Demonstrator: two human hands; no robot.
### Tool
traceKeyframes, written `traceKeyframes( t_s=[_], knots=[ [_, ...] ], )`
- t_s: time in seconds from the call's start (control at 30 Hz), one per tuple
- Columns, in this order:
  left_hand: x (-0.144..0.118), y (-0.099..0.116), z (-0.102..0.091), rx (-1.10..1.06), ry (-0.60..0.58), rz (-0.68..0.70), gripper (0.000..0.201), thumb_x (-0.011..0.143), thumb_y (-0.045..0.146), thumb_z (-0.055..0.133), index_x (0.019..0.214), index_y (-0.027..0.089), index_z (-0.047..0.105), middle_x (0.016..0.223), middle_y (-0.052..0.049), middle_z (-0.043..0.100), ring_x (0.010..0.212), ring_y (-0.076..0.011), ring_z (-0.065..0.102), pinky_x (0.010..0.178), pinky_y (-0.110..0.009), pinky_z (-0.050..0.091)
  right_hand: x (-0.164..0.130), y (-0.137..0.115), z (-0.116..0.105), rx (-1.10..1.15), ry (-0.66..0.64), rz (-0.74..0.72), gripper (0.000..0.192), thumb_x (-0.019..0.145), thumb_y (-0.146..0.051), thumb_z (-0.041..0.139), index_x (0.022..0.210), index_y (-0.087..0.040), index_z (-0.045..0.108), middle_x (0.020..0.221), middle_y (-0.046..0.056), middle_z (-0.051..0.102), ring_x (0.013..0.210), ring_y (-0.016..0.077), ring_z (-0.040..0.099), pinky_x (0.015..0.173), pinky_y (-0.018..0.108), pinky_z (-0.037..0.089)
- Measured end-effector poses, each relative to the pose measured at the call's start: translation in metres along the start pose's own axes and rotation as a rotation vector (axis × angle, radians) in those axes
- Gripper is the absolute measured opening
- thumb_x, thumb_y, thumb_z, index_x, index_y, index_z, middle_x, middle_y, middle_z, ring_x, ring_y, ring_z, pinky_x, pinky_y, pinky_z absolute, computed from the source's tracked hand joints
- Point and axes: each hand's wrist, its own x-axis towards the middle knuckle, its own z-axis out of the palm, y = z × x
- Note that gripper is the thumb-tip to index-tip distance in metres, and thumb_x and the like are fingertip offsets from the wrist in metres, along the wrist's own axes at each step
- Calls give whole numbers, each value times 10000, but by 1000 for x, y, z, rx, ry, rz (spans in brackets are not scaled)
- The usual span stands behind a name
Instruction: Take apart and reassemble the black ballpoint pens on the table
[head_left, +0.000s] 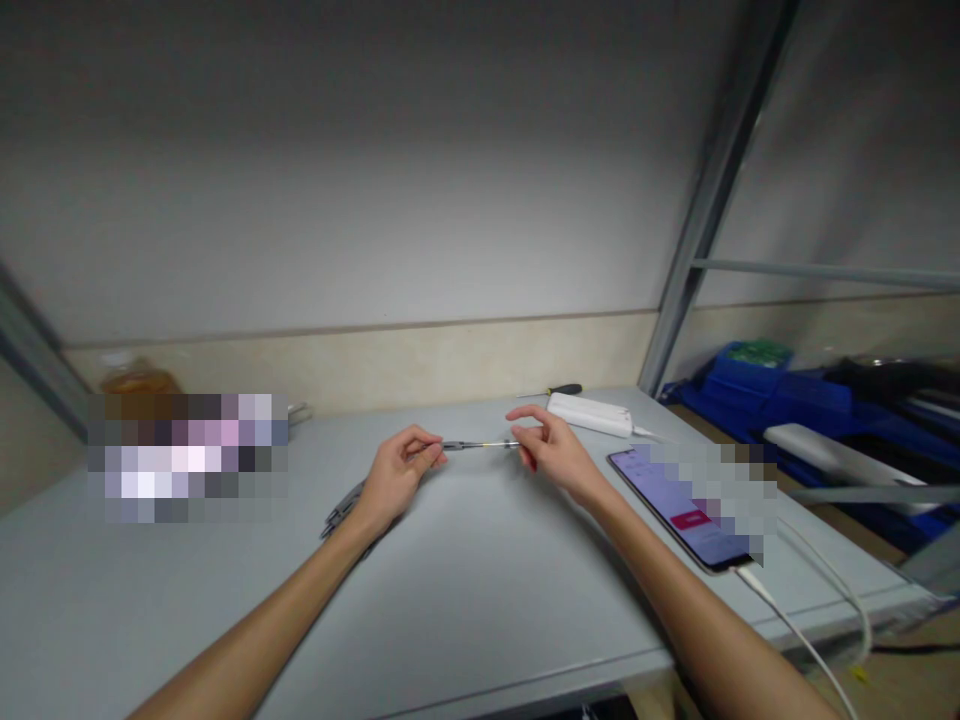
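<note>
Between your hands, just above the desk (480, 560), the thin rod (487, 444) lies left-to-right, your left hand (397, 480) gripping what looks like pliers (346, 508), your right hand (551, 450) pinching its far end.

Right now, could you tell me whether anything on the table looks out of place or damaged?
Nothing stands out. The left hand and right hand hold a thin rod level between them; the phone lies flat, plugged into its cable, on the table.

matt grey table (480, 590), glossy phone (679, 505), thin shiny metal rod (484, 445).
</note>
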Motion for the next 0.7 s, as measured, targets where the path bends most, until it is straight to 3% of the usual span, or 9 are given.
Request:
traceKeyframes(
  t_s=[0.07, 0.27, 0.57, 0.7],
  knots=[
    [0, 1, 0, -6, 2, -5, 345, 582, 435, 721, 731, 156, 584, 607, -10, 640, 616, -134, 591, 634, -247, 439, -1, -2, 0, 5, -3, 4, 251, 789, -367, 509, 950, -177, 541, 441, -78, 456, 386, 84, 386, 419, 202, 319],
    [-1, -1, -3, -63, -22, -25, 312, 664, 429, 689, 726, 150, 566, 610, 0, 621, 571, -98, 539, 601, -221, 414, 0, -3, -4, -2, -54, -60, 305, 716, -386, 621, 912, -152, 618, 609, -1, 580, 587, 131, 544, 486, 220, 421],
    [-1, -4, -3, -163, -46, -123, 333, 604, 388, 748, 728, 131, 576, 587, 0, 620, 547, -80, 527, 574, -201, 408, -1, -1, -2, -182, -58, -56, 320, 814, -404, 501, 621, -155, 562, 442, -34, 489, 399, 85, 414, 444, 217, 323],
    [-1, -1, -1, -168, -14, -169, 342, 593, 410, 740, 676, 133, 556, 553, 14, 592, 503, -70, 503, 549, -202, 403, 0, 3, 1, -223, -37, -117, 304, 823, -412, 498, 747, -146, 625, 506, -16, 535, 452, 103, 465, 472, 224, 354]
  ],
)
